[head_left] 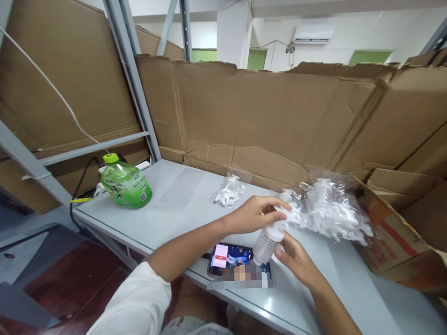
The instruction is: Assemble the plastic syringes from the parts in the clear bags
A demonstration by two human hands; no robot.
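A small white plastic bottle (269, 238) is tilted above the grey table (181, 208). My right hand (298, 258) grips its lower body from below. My left hand (256, 213) closes its fingers on a white pump top (288, 211) at the bottle's neck. Just to the right lies a clear plastic bag of white pump tops (333, 207). A phone (230, 259) with a lit screen lies on the table under the bottle.
A smaller clear bag of white parts (228, 191) lies mid-table. A green bottle (126, 184) lies on its side at the left end near cables. Cardboard walls (273, 122) stand behind the table. An open cardboard box (405, 234) sits at right.
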